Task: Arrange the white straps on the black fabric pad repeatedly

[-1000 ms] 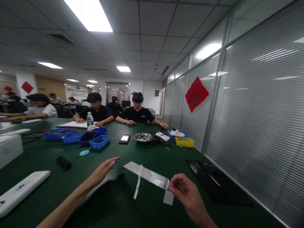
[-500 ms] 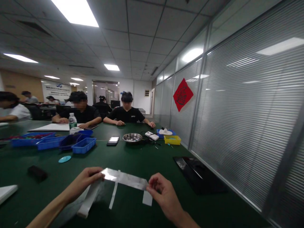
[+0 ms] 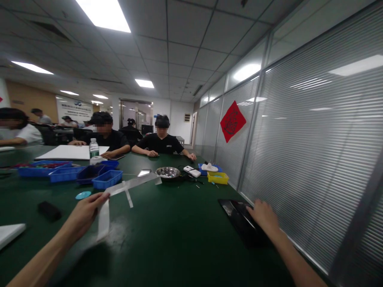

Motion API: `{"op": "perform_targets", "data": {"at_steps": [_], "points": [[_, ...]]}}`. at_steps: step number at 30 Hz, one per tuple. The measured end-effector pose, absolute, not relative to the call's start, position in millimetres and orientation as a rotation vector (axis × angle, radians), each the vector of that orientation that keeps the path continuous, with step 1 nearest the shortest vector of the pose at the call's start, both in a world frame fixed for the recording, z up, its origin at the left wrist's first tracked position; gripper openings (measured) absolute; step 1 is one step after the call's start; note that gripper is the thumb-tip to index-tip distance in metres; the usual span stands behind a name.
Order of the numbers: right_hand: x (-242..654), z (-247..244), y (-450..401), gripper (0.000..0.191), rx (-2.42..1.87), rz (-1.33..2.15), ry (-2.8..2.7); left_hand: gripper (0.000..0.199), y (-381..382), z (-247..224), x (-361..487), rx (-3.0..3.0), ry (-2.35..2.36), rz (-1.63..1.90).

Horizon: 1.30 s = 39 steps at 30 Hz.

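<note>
My left hand (image 3: 86, 213) is closed, pinching a long whitish, shiny strip (image 3: 134, 182) at a bend. One length stretches out to the right above the table, with a narrow crosspiece (image 3: 128, 195) hanging from it; another length (image 3: 103, 221) drops below my fingers. The strip's exact kind is unclear. Over at the right, my right hand (image 3: 265, 217) is over a flat glossy black sheet-like thing (image 3: 236, 213), thumb stretched out and apart from the fingers. The other fingers are partly hidden, and I cannot tell whether they touch the sheet.
Blue bins (image 3: 107, 179), a steel bowl (image 3: 167, 172), a yellow bin (image 3: 218, 177) and a water bottle (image 3: 93, 148) stand farther back on the green table (image 3: 185, 235). A turquoise disc (image 3: 83, 195) and dark block (image 3: 49, 210) lie left. Co-workers sit opposite; a glass partition (image 3: 305, 131) borders the right.
My right hand has let go of the strip's right end and moved right to the black sheet. My left hand has moved left with the strip, whose free end now points up and away.
</note>
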State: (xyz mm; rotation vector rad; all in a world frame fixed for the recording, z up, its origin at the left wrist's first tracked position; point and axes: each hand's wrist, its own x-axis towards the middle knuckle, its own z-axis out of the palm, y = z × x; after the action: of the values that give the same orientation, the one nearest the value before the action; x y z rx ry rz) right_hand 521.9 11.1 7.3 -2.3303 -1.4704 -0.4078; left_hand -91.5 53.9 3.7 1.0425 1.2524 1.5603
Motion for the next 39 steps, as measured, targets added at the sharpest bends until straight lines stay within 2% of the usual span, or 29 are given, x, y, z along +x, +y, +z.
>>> {"op": "perform_targets", "data": {"at_steps": [4,11,17,25,33,39], "points": [[552.3,-7.5,17.0,0.028,-2.438,-0.124,-1.473,0.009,59.3,1.5,-96.1,0.897,1.154,1.618],[531.1,-6.1,20.2,0.032,-2.319,-0.193,-1.620,0.013,62.7,-1.5,-103.2,0.845,1.140,1.737],[445.6,6.3,27.3,0.033,-1.904,-0.130,-1.936,0.025,65.9,-3.2,-104.4,0.845,1.110,1.767],[308.9,24.8,18.4,0.025,-1.333,0.120,-2.411,0.020,66.9,-4.3,-107.8,0.791,1.115,1.827],[264.2,15.3,35.4,0.022,-1.173,0.105,-2.582,0.010,65.1,-1.7,-107.4,0.795,1.122,1.823],[251.2,7.3,55.2,0.023,-1.167,0.075,-2.601,0.012,66.0,-3.0,-107.7,0.794,1.100,1.804]]}}
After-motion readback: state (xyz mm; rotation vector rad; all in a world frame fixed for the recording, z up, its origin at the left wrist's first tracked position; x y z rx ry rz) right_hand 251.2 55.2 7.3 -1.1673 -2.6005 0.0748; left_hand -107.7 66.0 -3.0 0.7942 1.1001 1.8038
